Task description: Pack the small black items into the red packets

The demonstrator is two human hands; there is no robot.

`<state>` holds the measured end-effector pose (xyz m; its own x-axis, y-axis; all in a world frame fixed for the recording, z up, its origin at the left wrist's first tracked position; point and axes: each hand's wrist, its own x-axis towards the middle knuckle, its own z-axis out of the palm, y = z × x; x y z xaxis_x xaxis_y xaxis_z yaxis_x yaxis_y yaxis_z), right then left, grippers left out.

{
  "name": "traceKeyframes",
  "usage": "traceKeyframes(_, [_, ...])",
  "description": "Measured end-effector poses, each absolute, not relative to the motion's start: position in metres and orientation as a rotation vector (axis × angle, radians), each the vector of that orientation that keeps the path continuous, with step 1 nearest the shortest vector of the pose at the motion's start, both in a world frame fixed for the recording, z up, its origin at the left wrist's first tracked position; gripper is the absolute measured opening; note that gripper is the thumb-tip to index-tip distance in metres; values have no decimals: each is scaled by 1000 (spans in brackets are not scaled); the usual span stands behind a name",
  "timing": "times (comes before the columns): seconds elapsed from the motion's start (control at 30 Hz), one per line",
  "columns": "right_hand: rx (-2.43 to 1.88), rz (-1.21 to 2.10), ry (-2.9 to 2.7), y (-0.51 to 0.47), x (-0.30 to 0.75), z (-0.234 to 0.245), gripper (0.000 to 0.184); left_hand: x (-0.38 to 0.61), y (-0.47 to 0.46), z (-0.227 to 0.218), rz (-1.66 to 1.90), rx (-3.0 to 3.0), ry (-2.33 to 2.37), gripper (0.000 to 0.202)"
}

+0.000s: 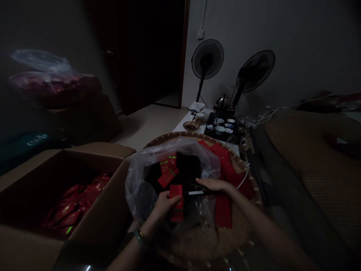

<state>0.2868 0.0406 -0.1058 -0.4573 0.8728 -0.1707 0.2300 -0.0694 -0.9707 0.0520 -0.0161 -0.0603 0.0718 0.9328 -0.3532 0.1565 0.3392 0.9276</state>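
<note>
My left hand [166, 203] pinches a small red packet [176, 214] between thumb and fingers, above a round woven bamboo tray [194, 254]. My right hand [213, 184] lies flat, fingers stretched out, beside a white strip [196, 192] on something dark that I cannot make out. An open clear plastic bag [135, 180] spreads over the tray, with dark contents inside. On these contents rest red packets [168, 171] with gold and green print. Longer red pieces [223, 210] lie on the tray near my right forearm.
An open cardboard box [98, 220] with many red packets stands at left. Behind it, a clear bag of pinkish-red items [56, 84] sits on another box. Beyond the tray are teacups [220, 130] and two fans [207, 60]. A woven-topped seat [299, 150] is at right.
</note>
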Motion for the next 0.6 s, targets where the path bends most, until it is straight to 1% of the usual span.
traceKeyframes(0.1, [-1098,1739,-1749,44,289,-99,71,57,-15,-59,819,1082,1400,42])
traceKeyframes(0.17, [-1049,1607,-1774,44,289,-94,65,60,-14,-57,827,1096,1414,41])
traceKeyframes(0.23, [-1007,1417,-1845,42,287,-89,54,64,-14,-56,823,1117,1421,41])
traceKeyframes(0.33, [-1070,1155,-1932,36,283,-83,41,68,-14,-53,806,1131,1413,42])
traceKeyframes(0.43, [-1144,1014,-1986,29,278,-77,39,73,-15,-52,789,1127,1393,42])
traceKeyframes(0.6, [-1143,880,-1982,18,271,-68,42,84,-20,-54,756,1129,1383,43])
